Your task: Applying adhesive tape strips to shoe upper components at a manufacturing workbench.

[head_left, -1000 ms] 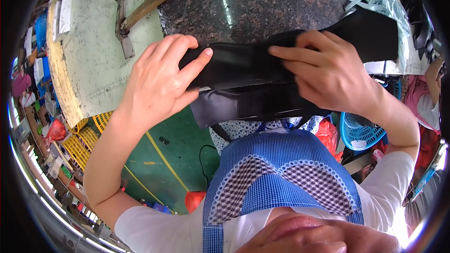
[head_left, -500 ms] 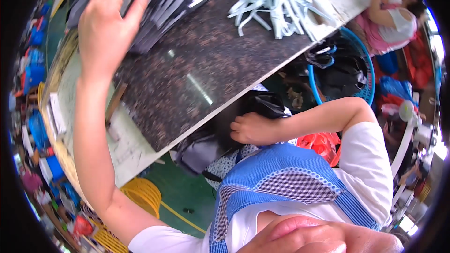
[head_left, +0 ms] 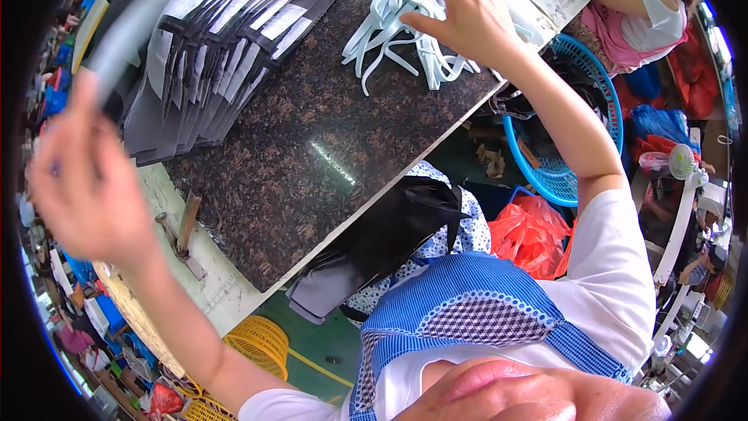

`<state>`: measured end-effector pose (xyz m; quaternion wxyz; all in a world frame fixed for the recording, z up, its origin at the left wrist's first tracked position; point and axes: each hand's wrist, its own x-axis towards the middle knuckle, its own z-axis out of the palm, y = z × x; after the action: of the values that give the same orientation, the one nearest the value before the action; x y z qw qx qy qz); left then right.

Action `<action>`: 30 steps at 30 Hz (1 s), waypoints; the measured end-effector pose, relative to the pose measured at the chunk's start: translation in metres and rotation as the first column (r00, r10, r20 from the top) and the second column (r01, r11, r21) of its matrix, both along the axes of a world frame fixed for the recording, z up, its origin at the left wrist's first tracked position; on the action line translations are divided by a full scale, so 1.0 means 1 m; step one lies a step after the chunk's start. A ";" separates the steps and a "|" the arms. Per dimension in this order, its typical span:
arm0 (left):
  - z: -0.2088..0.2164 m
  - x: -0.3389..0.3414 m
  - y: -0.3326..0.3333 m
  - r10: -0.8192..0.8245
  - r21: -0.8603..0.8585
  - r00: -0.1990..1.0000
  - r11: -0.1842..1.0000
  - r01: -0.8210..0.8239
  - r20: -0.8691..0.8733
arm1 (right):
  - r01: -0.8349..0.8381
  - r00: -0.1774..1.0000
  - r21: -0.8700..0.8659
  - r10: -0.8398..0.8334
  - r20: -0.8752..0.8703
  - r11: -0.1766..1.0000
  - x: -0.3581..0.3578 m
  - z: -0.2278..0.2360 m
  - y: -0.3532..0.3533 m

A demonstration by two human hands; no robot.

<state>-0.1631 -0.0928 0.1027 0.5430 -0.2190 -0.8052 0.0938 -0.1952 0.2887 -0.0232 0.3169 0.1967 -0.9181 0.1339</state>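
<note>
My left hand (head_left: 89, 179) is off the table's left edge, smeared by motion. A blurred grey-white flat piece (head_left: 128, 39) extends from its fingertips and appears pinched there. Beside it on the dark stone slab (head_left: 312, 187) lies a fanned stack of black and grey flat pieces (head_left: 210, 70), some with white patches. My right hand (head_left: 467, 15) reaches over a heap of pale blue strips (head_left: 389, 31), fingers spread and nothing visibly gripped. Black, glossy flat pieces (head_left: 382, 222) rest across my lap, touched by neither hand.
A hammer-like tool (head_left: 179, 248) lies on the pale tabletop left of the slab. Below the right table edge stands a blue basket (head_left: 565, 179), near a red plastic bag (head_left: 530, 230). A yellow basket (head_left: 261, 343) is on the floor. Another person (head_left: 639, 15) sits far right.
My left hand has swung left and down from above the stack, with the grey-white piece. My right hand has left the black pieces on my lap and risen to the pale blue strips.
</note>
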 end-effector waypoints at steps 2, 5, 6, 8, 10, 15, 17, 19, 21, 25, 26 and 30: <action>-0.047 0.049 0.032 -0.198 0.059 0.937 0.980 0.189 0.289 | 0.038 0.991 0.081 -0.047 0.122 0.996 -0.011 -0.008 0.013; -0.106 0.101 0.043 -0.293 0.067 0.536 0.913 0.402 0.792 | 0.199 0.820 -0.278 -0.004 0.572 0.940 -0.010 -0.010 0.033; -0.112 0.109 0.040 -0.322 0.125 0.365 0.873 0.471 0.874 | 0.360 0.645 -0.393 0.079 0.760 0.846 -0.007 -0.009 0.040; -0.108 0.105 0.037 -0.308 0.223 0.202 0.907 0.358 0.930 | 0.174 0.796 -0.492 0.172 0.580 0.853 -0.004 -0.011 0.045; -0.088 0.076 0.050 -0.331 0.296 0.074 0.907 0.300 0.941 | 0.104 0.822 -0.573 0.253 0.509 0.813 -0.003 -0.015 0.044; -0.097 -0.039 0.149 -0.505 0.082 0.485 0.749 0.658 0.714 | -0.051 0.918 -0.538 0.251 0.307 0.841 0.012 -0.026 0.037; -0.118 -0.075 0.157 -0.376 -0.077 0.499 0.735 0.674 0.781 | 0.061 0.937 -0.360 0.071 0.342 0.931 0.025 -0.022 0.044; -0.138 -0.094 0.153 -0.166 -0.132 0.425 0.797 0.589 0.890 | 0.120 0.908 -0.435 0.078 0.411 0.893 0.039 -0.012 0.058; -0.150 -0.101 0.142 -0.204 -0.054 0.383 0.824 0.565 0.901 | 0.234 0.822 -0.667 0.222 0.524 0.707 0.053 -0.001 0.074; -0.124 -0.093 0.130 -0.424 0.192 0.315 0.804 0.563 0.849 | 0.207 0.686 -0.941 0.646 0.334 0.267 0.071 0.007 0.093; -0.111 -0.085 0.127 -0.513 0.261 0.326 0.772 0.580 0.794 | 0.218 0.642 -0.951 0.702 0.308 0.218 0.077 0.009 0.096; -0.050 0.000 0.067 -0.513 0.301 0.433 0.830 0.469 0.741 | 0.351 0.610 -0.918 0.700 0.372 0.183 0.099 0.015 0.096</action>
<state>-0.1635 -0.0255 0.0523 0.1328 -0.4474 -0.8625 -0.1960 -0.0964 0.3845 -0.0081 -0.0773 -0.0032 -0.6142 0.7853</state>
